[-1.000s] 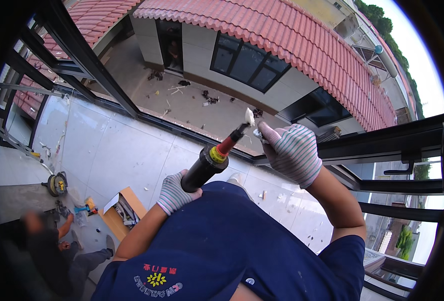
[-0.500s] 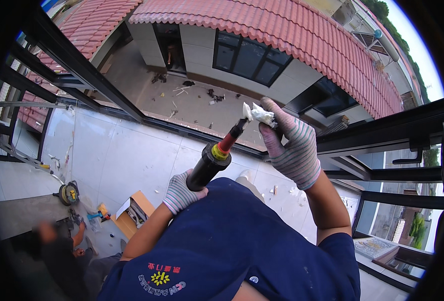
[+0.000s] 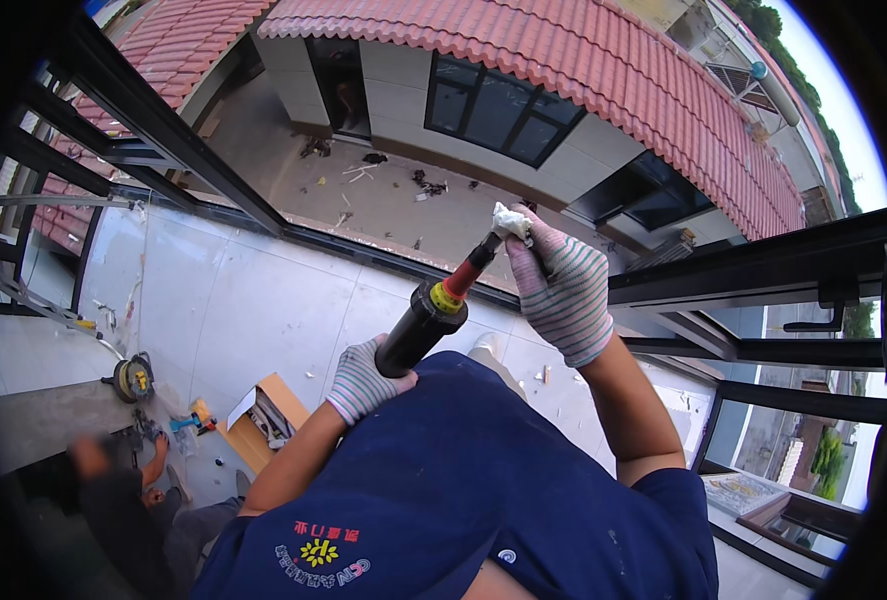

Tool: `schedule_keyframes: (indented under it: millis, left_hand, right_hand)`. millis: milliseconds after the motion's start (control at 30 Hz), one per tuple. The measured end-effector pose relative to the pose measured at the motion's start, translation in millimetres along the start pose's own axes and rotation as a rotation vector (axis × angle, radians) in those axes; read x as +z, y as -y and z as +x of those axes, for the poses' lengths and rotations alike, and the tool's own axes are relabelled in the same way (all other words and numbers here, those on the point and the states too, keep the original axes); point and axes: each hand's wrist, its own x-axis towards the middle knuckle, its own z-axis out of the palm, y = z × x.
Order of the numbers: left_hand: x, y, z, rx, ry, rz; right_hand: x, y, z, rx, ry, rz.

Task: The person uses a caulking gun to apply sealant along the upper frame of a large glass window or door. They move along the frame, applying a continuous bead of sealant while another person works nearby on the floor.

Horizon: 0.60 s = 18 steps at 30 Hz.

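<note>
A black caulking gun [image 3: 418, 332] with a yellow collar and a red and black nozzle points up and away from my body. My left hand [image 3: 361, 378], in a striped knit glove, is wrapped round its lower end. At the nozzle tip [image 3: 491, 241] is a crumpled white wad [image 3: 510, 221], which looks like tissue or paper. My right hand [image 3: 565, 285], gloved the same way, pinches that wad between thumb and fingers against the tip. The wad hides the very end of the nozzle.
Dark window frames [image 3: 753, 270] stand open on both sides. Beyond the sill lies a littered courtyard [image 3: 383, 210] under red tiled roofs. At lower left are an open cardboard box [image 3: 253, 430], a cable reel [image 3: 133, 378], a blue power tool [image 3: 196, 420] and another person [image 3: 153, 510].
My right hand has moved a little left and down, bringing the white wad onto the nozzle tip. White stuff that stuck out at the tip is now covered.
</note>
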Motion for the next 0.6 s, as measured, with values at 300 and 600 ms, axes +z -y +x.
schedule_keyframes:
  millis: [300, 600]
  left_hand:
    - [-2, 3, 0, -0.004, -0.004, -0.021]
    - [-7, 5, 6, -0.046, 0.078, -0.034]
  right_hand:
    - [42, 0, -19, 0.238, -0.255, 0.276]
    - [71, -10, -27, 0.142, -0.487, 0.169]
